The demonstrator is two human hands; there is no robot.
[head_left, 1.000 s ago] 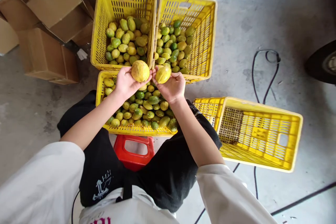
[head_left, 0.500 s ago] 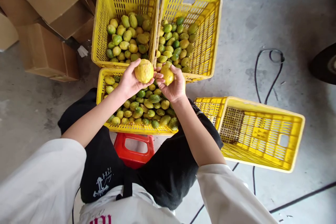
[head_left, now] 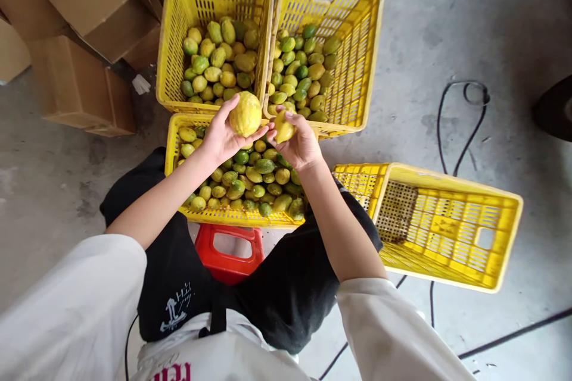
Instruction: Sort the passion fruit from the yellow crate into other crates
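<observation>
Head view gives us both hands raised over the near crate [head_left: 172, 152], which sits in front of our knees, heaped with green and yellow fruit. Our left hand [head_left: 218, 137] cups a large yellow fruit [head_left: 245, 114] from below, fingers curled round its far side. Our right hand [head_left: 301, 146] is closed on a smaller yellow fruit [head_left: 283, 128], thumb over the top. The two fruits are just beside each other, above the far edge of the near crate.

We judge both fruits light and firm, with smooth rounded skin that could roll out of a loose grip and may bruise if pinched; a cupped hold round the widest part suits them.

Two far crates [head_left: 268, 30] stand side by side, touching, each partly filled, with tall slotted walls to clear. An empty crate [head_left: 500, 250] lies tipped on the floor to the right, beside open concrete and a black cable [head_left: 440, 125]. Cardboard boxes [head_left: 89, 6] crowd the far left.
</observation>
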